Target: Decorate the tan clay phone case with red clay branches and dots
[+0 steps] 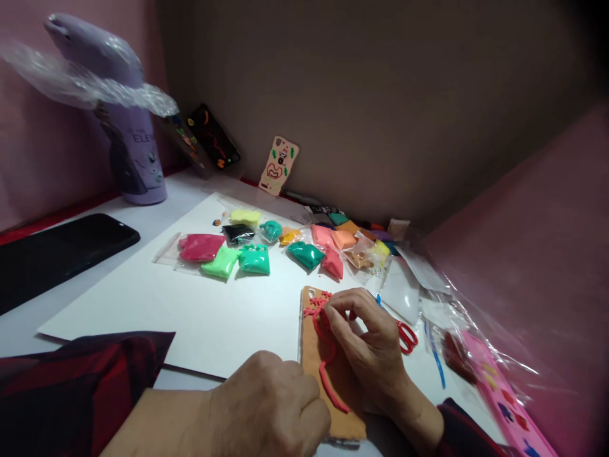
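An orange-brown clay-covered phone case (311,381) lies in front of me, with a curved strip of red modelling clay (327,383) running down it. Small red clay bits (316,304) cluster near its camera hole. My right hand (373,346) is over the upper part of the case, thumb and forefinger pinched on the red clay. My left hand (271,406) is closed at the left edge of the case, its fingertips hidden underneath. Whether it holds anything does not show.
Bagged clay packets (254,259) in several colours lie across the white board (238,324). Red-handled scissors (408,336) and a pink tray (495,387) are on the right. A black phone (71,254) and a purple bottle (128,152) stand left. Decorated phone cases (279,166) lean behind.
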Demonstrator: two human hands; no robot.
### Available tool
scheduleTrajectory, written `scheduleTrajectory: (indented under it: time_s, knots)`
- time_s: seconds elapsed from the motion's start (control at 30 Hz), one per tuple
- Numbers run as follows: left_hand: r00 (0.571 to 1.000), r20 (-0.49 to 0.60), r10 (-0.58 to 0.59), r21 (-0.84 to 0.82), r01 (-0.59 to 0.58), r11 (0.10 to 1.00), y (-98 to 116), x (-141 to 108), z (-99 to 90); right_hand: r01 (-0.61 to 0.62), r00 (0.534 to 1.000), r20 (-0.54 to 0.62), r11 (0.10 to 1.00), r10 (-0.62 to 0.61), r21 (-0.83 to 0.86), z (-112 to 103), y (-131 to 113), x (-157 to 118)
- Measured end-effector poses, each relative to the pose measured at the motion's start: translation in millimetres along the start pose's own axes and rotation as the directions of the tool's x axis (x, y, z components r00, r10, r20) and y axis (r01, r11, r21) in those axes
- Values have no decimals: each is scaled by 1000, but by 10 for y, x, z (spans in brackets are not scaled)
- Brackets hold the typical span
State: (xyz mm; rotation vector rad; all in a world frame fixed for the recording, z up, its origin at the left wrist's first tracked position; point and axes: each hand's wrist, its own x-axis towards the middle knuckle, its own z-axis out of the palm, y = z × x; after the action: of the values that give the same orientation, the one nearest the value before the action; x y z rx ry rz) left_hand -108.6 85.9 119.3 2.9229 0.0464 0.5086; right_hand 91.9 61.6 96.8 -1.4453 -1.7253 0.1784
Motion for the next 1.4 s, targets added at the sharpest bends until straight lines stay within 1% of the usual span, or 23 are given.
scheduleTrajectory:
  time_s: [0.17,0.23,0.37,0.53,0.6,0.67,0.77,0.83,0.93,1.07,1.1,1.13,1.17,1.2,1.3,1.4]
  knots:
    - [999,34,-4,17,3,1000,6,-4,-20,35,998,43,999,-35,-5,-2,3,-5]
    - [999,42,-10,7,10,1000,4,1,-33,40,998,39,999,-40,-6,-7,4,-2]
    - [1000,23,-4,2,4,1000,-5,18,-34,33,999,9,999,-33,-7,-16,2,-3]
    - [1000,26,12,16,-13,1000,-20,15,6,55,998,29,998,-55,-7,-3,-5,-2]
    - [1000,8,12,10,-12,1000,-27,4,19,63,998,6,998,-63,-22,-14,-9,7]
    - [1000,-3,18,5,-17,1000,-30,-8,21,73,996,-43,997,-75,-39,-55,-18,15]
    - [1000,-9,24,11,-24,1000,-14,-20,-1,86,991,-101,994,-92,-69,-187,-38,-9]
    - [1000,-17,-7,21,7,1000,12,-21,-19,77,987,-135,993,-89,-88,-309,-42,-68]
    - [997,-32,-75,15,76,997,55,-18,-19,14,977,-212,994,-37,-110,-498,-3,-212]
    - [993,14,-117,-60,118,991,74,-36,69,-158,948,-296,979,116,-125,-701,142,-397]
    - [993,-7,-120,-84,119,989,70,-43,108,-188,943,-301,973,140,-134,-740,185,-429]
    - [991,-16,-132,-107,130,986,62,-49,151,-212,940,-301,966,160,-149,-773,226,-454]
    - [987,-92,-130,-130,117,985,53,-52,195,-228,940,-293,960,173,-164,-800,263,-473]
    - [983,-135,-124,-157,102,982,41,-52,237,-238,942,-280,955,183,-178,-821,293,-487]
    - [980,-174,-99,-192,64,979,7,-39,326,-279,946,-223,939,233,-201,-837,331,-509]
    - [975,-201,-93,-195,53,979,-16,-30,352,-288,949,-194,936,250,-203,-803,298,-515]
